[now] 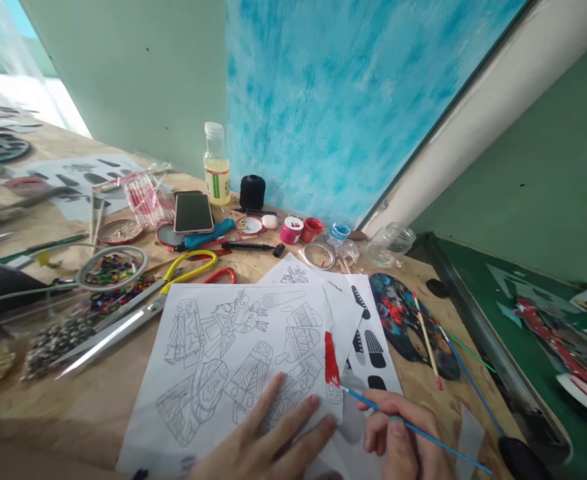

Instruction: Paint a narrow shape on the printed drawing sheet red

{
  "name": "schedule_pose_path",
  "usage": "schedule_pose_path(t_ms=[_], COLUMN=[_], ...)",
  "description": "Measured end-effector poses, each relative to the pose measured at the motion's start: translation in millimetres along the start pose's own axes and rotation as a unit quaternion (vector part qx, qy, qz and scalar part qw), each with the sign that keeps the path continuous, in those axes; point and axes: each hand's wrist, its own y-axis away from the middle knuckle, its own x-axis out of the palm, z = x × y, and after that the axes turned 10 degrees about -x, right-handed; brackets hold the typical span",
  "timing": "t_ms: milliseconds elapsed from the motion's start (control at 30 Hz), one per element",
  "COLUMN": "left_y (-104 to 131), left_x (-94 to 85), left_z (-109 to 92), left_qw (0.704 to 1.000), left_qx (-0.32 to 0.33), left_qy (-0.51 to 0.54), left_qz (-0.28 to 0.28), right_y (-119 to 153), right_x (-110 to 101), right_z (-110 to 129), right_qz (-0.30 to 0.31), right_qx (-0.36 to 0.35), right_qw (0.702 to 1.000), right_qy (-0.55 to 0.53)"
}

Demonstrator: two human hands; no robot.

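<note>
My right hand (398,427) grips a thin blue paintbrush (418,430) like a pen. The brush tip meets a narrow drawn shape near the right edge of a white sheet, at the lower end of a red painted patch (331,360). Fingers spread, my left hand (283,433) lies flat on that drawing sheet (148,380), which carries several pencil-line designs. Under it, more paper sticks out, including a sheet with black printed shapes (376,350). To the right sits a dark paint palette (396,327) smeared with red and blue, a wooden stick (428,340) across it.
Large scissors (123,320) with yellow handles lie left of the sheet, near bags of beads (58,340). Behind are a phone (194,213), a bottle of yellow liquid (217,167), open paint jars (313,230) and a glass jar (390,243). A second blue brush (473,380) rests at right.
</note>
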Motion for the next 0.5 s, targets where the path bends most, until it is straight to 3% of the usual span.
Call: schedule_pose_path(t_ms=[133,267,400,500], left_y=[-0.7,-1.7,-1.7,-1.5], left_x=[-0.4,-2.0,-1.6,0.0], left_z=[-0.5,1.3,1.6,-0.3], left_qw=[1.000,1.000,1.000,0.998], left_qx=[-0.003,-0.007,-0.002,-0.013], left_qy=[-0.008,0.007,0.005,0.018], left_qz=[-0.002,-0.011,-0.024,-0.052], right_y=[2.3,4.1,3.5,4.3], right_x=[0.3,-2.7,-5.0,-4.8], right_z=[2.2,-1.1,-6.1,-6.3], right_qz=[0.002,0.005,0.034,0.016], right_qx=[0.035,-0.007,-0.006,-0.018], right_qw=[0.999,1.000,0.999,1.000], right_qy=[0.024,0.006,0.010,-0.010])
